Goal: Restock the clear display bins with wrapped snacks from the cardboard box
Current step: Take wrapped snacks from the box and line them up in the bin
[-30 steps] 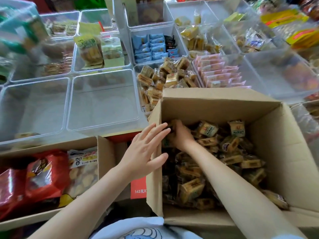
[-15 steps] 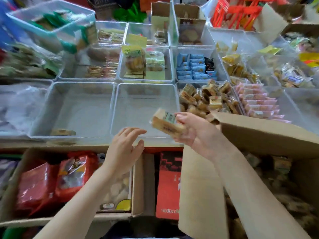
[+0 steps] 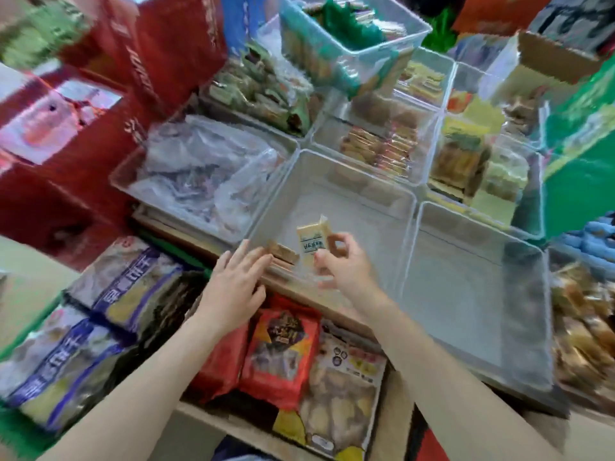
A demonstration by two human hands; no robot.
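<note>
The right hand (image 3: 339, 264) now pinches a pale rectangular wrapped snack (image 3: 312, 242) over the nearly empty clear plastic bin (image 3: 332, 181), having carried it from the box. The left hand (image 3: 233, 284), fingers spread, touches that bin's near rim. Release looks next.

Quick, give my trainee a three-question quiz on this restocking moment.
1. True or false: the right hand pinches a wrapped snack over a clear bin.
2. The left hand is: A) gripping a red bag, B) open at the bin's near edge, C) out of view.
3. What already lies in that bin's near corner?

Key: 1. True. 2. B. 3. A brown wrapped snack.
</note>
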